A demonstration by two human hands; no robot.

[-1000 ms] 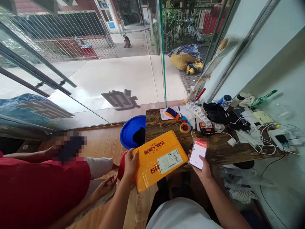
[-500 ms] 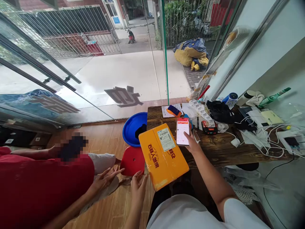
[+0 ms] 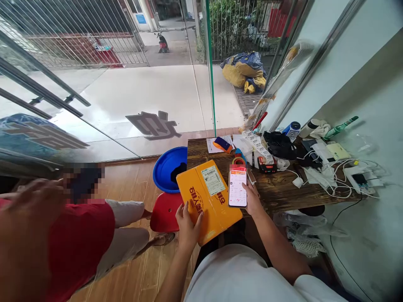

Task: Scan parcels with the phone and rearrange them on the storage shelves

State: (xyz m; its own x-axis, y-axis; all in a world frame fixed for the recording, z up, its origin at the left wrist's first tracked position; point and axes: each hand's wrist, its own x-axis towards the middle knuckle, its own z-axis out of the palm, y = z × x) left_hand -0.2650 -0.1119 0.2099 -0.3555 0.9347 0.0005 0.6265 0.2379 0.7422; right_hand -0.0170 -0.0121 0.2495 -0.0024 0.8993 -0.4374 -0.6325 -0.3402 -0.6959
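An orange cardboard box [image 3: 209, 212] with red lettering and a white shipping label [image 3: 213, 180] lies over the table's near left corner, part of it past the edge. My left hand [image 3: 189, 226] is on the box's lower left side, thumb on the top face and fingers curled at the edge. In my right hand [image 3: 253, 199] is a smartphone [image 3: 237, 188], its lit red-and-white screen facing up above the box's right side. A roll of tape [image 3: 239, 161] and a red-and-black tape measure [image 3: 267, 165] lie just beyond the phone.
The wooden table [image 3: 283, 195] carries label strips [image 3: 258, 146], a black bag [image 3: 279, 144] and white cables [image 3: 341, 180]. Left of it stand a blue bucket [image 3: 163, 170] and a red stool [image 3: 163, 214]. A person in a red shirt [image 3: 82, 243] is close on the left, before a glass door.
My left hand has come up from beside the box onto its left side. The phone has dropped slightly toward me. The other person's near hand has swung away, up and left.
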